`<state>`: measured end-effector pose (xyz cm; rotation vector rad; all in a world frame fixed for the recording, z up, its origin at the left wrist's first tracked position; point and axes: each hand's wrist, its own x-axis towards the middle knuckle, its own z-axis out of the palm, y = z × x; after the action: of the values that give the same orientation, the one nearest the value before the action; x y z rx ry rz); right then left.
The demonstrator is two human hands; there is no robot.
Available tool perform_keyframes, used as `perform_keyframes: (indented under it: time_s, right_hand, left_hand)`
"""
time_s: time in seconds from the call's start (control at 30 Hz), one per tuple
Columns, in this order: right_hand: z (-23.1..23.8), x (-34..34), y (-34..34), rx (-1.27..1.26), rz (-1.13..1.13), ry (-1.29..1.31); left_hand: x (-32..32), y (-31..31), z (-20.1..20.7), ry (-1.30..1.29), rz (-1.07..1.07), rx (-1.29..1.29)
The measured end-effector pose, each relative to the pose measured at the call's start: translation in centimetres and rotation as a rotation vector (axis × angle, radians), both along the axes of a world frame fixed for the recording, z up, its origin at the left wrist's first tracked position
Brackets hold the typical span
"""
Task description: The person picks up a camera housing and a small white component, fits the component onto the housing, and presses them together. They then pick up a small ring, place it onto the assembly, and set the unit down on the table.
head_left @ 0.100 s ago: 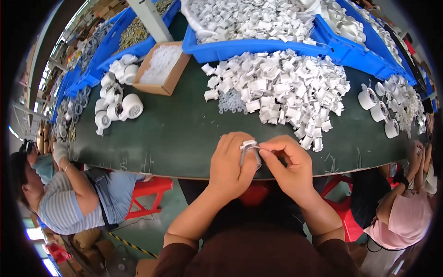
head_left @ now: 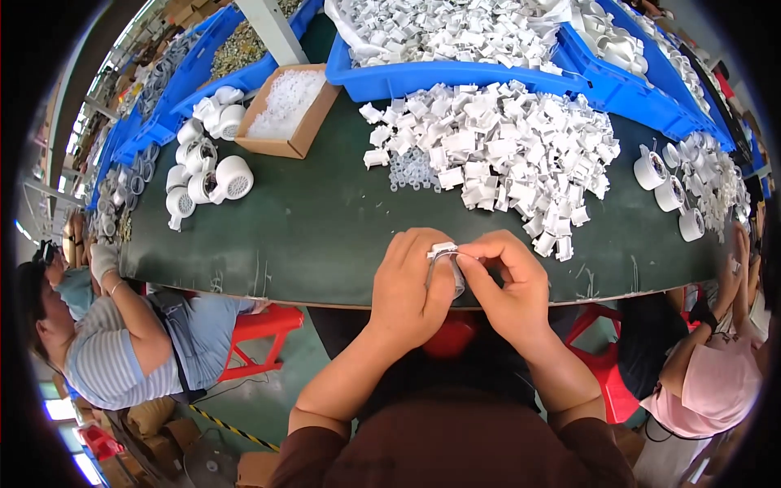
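My left hand (head_left: 409, 285) is wrapped round a small white plastic part (head_left: 442, 249), close to the table's near edge. A grey body seems to extend below this part, mostly hidden by my thumb. From the part a thin pale wire (head_left: 452, 253) curves over to my right hand (head_left: 512, 286), which pinches it between thumb and forefinger. Beyond my hands lies a large heap of white plastic pieces (head_left: 521, 154). Small translucent rings (head_left: 412, 169) lie against its left side.
Blue bins (head_left: 455, 77) of white parts line the table's far side. A cardboard box (head_left: 301, 142) of small clear pieces stands left of the heap, near round white housings (head_left: 234, 177). More housings (head_left: 651, 169) sit at right. Co-workers sit on both sides.
The view has shifted slightly, so the far piles sit a little higher. Both my hands keep nearly the same hold on the part and wire. At right, a co-worker's hand has risen.
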<state>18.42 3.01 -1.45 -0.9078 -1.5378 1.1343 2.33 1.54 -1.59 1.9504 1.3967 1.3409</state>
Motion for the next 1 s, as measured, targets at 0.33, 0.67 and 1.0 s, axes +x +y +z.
perform_keyframes:
  time_s: [0.33,0.67,1.0]
  right_hand:
    - [-0.4,0.4,-1.9,-0.009,0.028,0.01]
    - [0.0,10.0,-0.2,0.211,-0.521,-0.772]
    - [1.4,11.7,0.7,-0.07,-0.466,-0.514]
  left_hand:
    - [-0.2,-1.2,0.5,-0.003,-0.085,-0.011]
    - [-0.3,-1.2,0.2,0.047,0.017,0.005]
    - [-1.1,-2.2,0.0,-0.117,-0.068,-0.086]
